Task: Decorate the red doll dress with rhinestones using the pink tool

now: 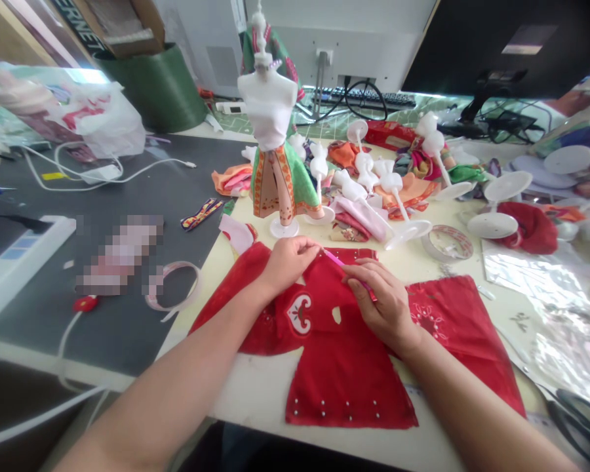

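A small red doll garment with white embroidery lies flat on the pale table in front of me. My left hand pinches the garment's upper edge, fingers pressed together. My right hand is closed round a thin pink stick-like tool, whose tip meets the cloth right beside my left fingertips. A white doll torso stand wearing a green and orange skirt stands upright just behind my hands.
Several white doll stands and bright cloth pieces crowd the table's back. A tape roll lies right of them, another on the dark mat at left. Scissors sit at the right edge, a green bin far left.
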{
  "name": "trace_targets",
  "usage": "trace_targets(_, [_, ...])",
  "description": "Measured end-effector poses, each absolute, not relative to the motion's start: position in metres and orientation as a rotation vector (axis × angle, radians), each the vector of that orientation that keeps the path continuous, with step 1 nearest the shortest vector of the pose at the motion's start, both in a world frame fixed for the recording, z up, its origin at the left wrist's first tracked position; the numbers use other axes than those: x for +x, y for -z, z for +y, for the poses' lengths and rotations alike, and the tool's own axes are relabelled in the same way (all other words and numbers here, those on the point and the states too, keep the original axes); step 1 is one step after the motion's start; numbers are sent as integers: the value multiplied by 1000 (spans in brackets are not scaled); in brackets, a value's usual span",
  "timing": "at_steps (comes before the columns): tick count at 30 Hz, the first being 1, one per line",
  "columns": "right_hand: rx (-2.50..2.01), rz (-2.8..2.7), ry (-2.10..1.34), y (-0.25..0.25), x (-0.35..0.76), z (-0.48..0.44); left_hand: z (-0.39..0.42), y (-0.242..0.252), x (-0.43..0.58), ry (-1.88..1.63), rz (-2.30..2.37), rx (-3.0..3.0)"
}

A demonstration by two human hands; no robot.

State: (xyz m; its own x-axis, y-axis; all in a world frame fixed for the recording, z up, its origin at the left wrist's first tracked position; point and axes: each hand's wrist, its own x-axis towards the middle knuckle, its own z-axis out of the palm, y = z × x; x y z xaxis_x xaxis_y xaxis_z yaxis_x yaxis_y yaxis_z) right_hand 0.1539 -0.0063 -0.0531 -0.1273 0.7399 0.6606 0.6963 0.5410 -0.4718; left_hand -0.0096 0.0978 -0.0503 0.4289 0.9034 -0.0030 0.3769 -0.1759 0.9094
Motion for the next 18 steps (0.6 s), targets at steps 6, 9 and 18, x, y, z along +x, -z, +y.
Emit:
trace_targets(6, [-1191,-1835,-48,54,154,-7,98,50,-10,-699,1112,1746])
trace_targets(9, [-1202,-1826,-39,55,155,-7,98,51,-10,-702,1109,1741])
trace_targets(18, [-1231,-1825,-20,55,154,-7,98,51,-10,-691,1100,1772])
